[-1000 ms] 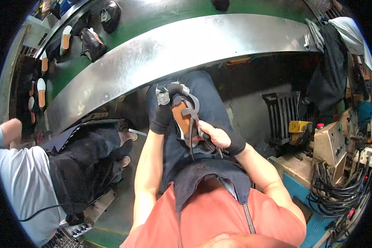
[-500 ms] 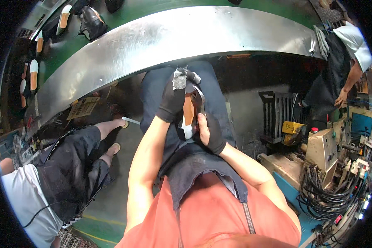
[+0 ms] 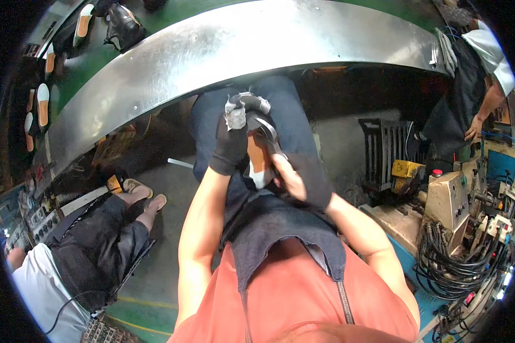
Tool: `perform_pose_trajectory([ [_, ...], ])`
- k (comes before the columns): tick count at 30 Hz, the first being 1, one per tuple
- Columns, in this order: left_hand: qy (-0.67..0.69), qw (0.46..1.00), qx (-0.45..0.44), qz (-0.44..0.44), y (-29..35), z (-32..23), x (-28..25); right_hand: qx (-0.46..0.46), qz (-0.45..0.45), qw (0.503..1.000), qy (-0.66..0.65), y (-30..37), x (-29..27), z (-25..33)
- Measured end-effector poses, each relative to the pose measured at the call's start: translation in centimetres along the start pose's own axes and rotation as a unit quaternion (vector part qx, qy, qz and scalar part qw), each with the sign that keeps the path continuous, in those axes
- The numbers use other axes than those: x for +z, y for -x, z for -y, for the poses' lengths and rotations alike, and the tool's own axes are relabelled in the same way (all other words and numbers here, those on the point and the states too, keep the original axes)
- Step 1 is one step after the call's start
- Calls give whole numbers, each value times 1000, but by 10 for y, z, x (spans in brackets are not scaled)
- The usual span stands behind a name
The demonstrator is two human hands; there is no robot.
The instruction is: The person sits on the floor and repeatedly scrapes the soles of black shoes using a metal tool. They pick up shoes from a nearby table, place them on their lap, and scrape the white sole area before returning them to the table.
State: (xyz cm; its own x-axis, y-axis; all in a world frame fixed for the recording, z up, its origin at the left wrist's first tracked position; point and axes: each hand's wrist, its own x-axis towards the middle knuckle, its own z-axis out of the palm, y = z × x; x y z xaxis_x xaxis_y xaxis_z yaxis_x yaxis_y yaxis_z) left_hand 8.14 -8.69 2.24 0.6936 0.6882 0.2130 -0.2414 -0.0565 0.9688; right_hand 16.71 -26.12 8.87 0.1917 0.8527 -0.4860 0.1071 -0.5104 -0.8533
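Note:
My left hand (image 3: 230, 146), in a black glove with silvery tape round the fingertips, is closed on the far end of a dark shoe (image 3: 258, 155). The shoe lies sole-up over my lap, its tan and white underside showing between my hands. In my right hand (image 3: 309, 178), also black-gloved with bare thumb showing, is a curved shiny metal hand tool (image 3: 271, 136). Its far end is at the shoe's edge beside my left fingers; whether it touches cannot be made out. The right fingers are partly hidden and blurred.
Ahead curves a wide metal rail (image 3: 240, 43), with a green surface beyond it bearing a black shoe (image 3: 124, 27) and pale-soled shoes (image 3: 43, 104). Co-workers sit at left (image 3: 91, 246) and stand at right (image 3: 460, 97). A machine (image 3: 447, 197) with bundled cables stands right.
My right hand and wrist have shifted right and turned, and the tool's angle has changed. My left hand has moved slightly left with the shoe. The left co-worker's legs have shifted.

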Motion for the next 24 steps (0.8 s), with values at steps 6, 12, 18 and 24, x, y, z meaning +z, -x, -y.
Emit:
perform_pose_trajectory([
  [6, 6, 1000, -7, -21, 27, -33, 7, -164, -84, 978, 97, 0, 34, -56],
  [12, 175, 947, -241, -117, 134, -72, 32, -328, 104, 918, 196, 85, 11, -103],
  [18, -32, 992, -124, -4, 117, -86, 36, -339, 106, 921, 162, 83, 1, -105],
  [24, 46, 977, -195, -68, 119, -89, 46, -329, 155, 913, 183, 90, -1, -121],
])
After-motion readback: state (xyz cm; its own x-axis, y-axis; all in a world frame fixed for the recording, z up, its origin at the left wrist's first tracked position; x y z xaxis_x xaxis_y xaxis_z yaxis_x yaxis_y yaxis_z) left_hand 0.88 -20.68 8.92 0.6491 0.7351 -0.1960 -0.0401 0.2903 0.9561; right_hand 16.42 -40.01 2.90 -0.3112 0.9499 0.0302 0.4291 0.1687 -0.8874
